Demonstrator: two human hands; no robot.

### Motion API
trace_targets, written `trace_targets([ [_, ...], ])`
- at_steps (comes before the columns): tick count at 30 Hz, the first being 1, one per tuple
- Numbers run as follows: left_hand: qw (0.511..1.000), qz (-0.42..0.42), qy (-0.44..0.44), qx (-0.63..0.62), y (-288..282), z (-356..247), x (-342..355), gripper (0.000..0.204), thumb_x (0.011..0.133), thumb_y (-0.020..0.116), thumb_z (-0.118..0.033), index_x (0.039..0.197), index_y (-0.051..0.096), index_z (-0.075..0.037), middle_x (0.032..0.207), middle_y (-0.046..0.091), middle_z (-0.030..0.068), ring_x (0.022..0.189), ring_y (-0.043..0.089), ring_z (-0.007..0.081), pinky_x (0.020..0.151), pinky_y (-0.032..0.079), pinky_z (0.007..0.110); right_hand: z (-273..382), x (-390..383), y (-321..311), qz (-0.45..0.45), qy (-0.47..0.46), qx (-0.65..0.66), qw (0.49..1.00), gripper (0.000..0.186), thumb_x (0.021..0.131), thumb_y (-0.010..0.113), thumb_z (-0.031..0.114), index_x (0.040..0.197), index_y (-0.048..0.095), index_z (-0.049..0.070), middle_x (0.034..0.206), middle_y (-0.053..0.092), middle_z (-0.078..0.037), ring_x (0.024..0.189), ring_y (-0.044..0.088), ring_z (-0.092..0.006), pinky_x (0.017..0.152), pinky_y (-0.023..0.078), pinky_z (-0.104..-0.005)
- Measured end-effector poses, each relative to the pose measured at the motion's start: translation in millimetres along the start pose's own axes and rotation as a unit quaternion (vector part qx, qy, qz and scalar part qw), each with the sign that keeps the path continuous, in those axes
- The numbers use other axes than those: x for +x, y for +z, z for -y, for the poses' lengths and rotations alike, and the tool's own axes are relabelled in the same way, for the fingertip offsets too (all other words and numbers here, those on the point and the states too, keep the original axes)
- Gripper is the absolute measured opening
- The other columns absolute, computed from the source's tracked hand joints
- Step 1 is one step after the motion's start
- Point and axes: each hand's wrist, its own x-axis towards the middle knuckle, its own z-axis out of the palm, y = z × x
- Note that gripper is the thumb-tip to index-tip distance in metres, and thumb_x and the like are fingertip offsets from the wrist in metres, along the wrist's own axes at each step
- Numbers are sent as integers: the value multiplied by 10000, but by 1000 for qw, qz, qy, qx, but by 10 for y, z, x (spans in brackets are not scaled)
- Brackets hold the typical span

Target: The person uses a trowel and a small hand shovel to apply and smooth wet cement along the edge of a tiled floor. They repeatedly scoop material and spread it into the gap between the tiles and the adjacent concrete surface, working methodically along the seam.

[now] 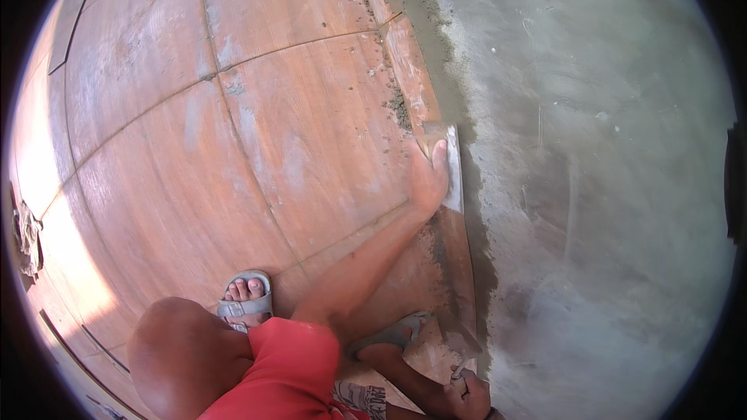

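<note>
Flat plate (454,184) in left hand (429,179)

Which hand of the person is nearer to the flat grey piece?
Left. The left hand touches the flat grey piece; the right hand is apart from it, near the picture's bottom edge.

Left arm (366,260) outstretched, left fingers (419,157) gripping, right fingers (459,389) curled

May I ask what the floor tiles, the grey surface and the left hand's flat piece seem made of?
Floor tiles: probably satin ceramic, given regular joints. Grey surface: apparently matte cement, with patchy tone. Flat piece: perhaps smooth metal, given pale sheen.
</note>
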Motion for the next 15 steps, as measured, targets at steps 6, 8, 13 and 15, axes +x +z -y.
trace_targets([
  [6, 993, -24, 41, 108, 51, -470, 1243, 461, 970, 523, -322, 1152, 393, 82, 985, 610, 338, 944, 601, 490, 834, 449, 514, 91, 34, -36, 10, -58, 133, 989, 365, 949, 526, 324, 1194, 600, 64, 928, 641, -214, 835, 613, -424, 699, 496, -461],
  [8, 990, -37, 14, 133, 263, -472, 1032, 493, 964, 522, -351, 1157, 370, 76, 961, 612, 344, 932, 601, 493, 831, 444, 532, 143, 63, -49, 45, -31, 53, 997, 369, 942, 535, 332, 1181, 599, 59, 913, 642, -209, 823, 608, -420, 689, 492, -461],
  [13, 994, 24, -15, 106, 491, -169, -122, 450, 946, 558, -344, 1104, 388, 41, 965, 593, 323, 922, 575, 502, 804, 435, 542, -3, -1, 20, -27, -72, -31, 997, 354, 937, 548, 342, 1112, 592, 38, 869, 630, -214, 764, 588, -430, 650, 477, -473],
  [15, 989, 81, -51, 112, 418, 73, -537, 446, 940, 574, -319, 1130, 390, 40, 991, 580, 321, 944, 563, 508, 819, 436, 531, 135, 66, -32, -127, -104, -61, 985, 318, 930, 565, 319, 1059, 588, 29, 851, 623, -218, 742, 578, -442, 628, 469, -481],
])
